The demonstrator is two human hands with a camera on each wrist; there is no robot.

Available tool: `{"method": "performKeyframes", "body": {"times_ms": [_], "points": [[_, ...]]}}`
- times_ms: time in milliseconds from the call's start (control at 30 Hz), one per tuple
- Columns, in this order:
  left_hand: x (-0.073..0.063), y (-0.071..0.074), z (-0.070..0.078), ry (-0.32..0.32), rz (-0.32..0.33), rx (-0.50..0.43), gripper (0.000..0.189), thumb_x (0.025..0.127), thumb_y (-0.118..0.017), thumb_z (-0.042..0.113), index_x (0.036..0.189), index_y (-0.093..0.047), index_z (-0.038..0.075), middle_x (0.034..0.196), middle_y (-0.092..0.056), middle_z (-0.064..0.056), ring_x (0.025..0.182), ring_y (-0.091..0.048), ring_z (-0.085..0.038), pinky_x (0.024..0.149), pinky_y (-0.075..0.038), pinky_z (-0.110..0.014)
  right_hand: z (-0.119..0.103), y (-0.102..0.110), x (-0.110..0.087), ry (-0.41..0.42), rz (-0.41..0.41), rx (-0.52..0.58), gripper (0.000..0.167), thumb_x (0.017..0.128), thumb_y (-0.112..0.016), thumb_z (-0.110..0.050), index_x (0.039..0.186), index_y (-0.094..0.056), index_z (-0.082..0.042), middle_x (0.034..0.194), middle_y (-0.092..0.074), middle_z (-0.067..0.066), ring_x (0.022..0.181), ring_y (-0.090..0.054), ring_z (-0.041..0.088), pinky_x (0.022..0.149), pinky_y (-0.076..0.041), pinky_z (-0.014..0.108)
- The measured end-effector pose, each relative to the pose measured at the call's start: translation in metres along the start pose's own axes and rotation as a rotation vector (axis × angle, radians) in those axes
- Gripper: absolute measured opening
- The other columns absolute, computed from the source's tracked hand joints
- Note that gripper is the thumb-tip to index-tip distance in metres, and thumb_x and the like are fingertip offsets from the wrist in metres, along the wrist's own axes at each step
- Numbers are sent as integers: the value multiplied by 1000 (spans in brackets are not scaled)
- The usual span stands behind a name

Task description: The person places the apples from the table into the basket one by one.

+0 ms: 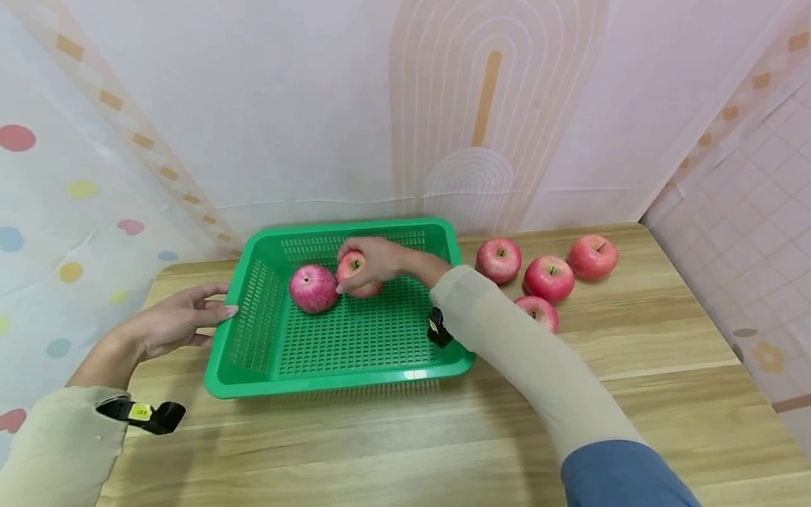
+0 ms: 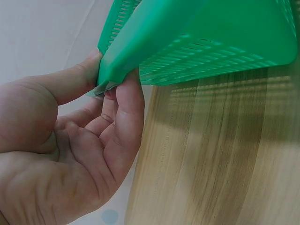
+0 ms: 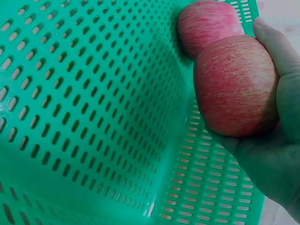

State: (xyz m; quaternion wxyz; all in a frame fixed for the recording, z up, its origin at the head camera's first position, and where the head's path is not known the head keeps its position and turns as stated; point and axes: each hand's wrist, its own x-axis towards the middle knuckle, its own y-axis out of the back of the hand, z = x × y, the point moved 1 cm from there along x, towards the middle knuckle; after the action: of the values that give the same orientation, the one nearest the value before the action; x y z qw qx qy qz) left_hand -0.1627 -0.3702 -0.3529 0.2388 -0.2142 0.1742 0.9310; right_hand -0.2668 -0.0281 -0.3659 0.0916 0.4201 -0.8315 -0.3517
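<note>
My left hand (image 1: 180,317) pinches the left rim of the green basket (image 1: 342,384); from here, I judge a careless tug could tilt it and roll the loose apple (image 1: 314,289). Just right of that, inside the basket, my right hand (image 1: 381,260) holds a 2nd apple (image 3: 236,86); a weak grip could drop and bruise it. Farther right, 4 apples (image 1: 549,279) lie on the bench (image 1: 633,394).
</note>
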Motion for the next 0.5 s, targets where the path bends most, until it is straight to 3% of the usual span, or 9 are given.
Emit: {"method": "performKeyframes", "body": {"times_ms": [500], "points": [[0,0,-1,-2,-3,22,62,110,-48,16,156,-11,-5,114,-67,-1,99,-70,-18,84,-60,-40,10,-11,1,-10,-63,18,55,86,-84,-31,129,-57,-9,117,-61,5,101,-58,16,81,-51,24]]}}
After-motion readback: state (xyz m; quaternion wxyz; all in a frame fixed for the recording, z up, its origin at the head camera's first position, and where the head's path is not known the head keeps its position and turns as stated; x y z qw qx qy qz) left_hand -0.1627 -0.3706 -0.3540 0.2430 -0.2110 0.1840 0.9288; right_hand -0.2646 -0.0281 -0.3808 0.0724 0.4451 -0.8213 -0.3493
